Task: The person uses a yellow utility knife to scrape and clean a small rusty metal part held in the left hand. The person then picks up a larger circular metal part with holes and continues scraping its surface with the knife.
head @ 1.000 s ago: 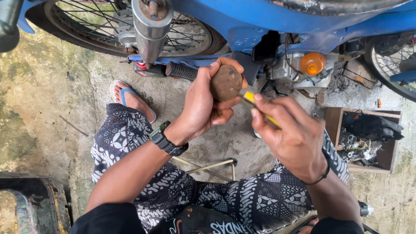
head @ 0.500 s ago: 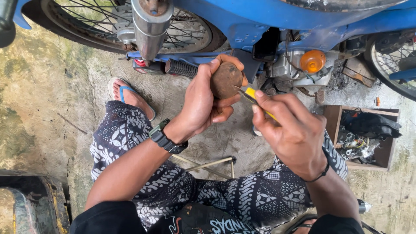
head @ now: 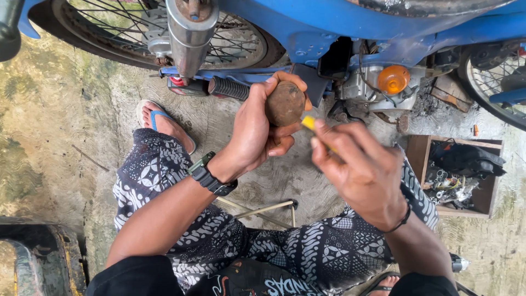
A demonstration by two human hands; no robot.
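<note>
My left hand grips a round, rusty brown part, held up in front of the blue motorcycle. My right hand is closed on a yellow-handled cutter, whose tip touches the lower right edge of the brown part. A black watch sits on my left wrist and a thin black band on my right wrist. I am seated low, my knees in patterned dark trousers under both arms.
A chrome exhaust pipe and a spoked wheel stand at upper left. An orange indicator lamp lies by the engine. A wooden box of small parts sits at right. My sandalled foot rests on the concrete floor.
My right hand has slid a little left and down with the cutter, so less of the yellow handle shows. The left hand and brown part have hardly moved.
</note>
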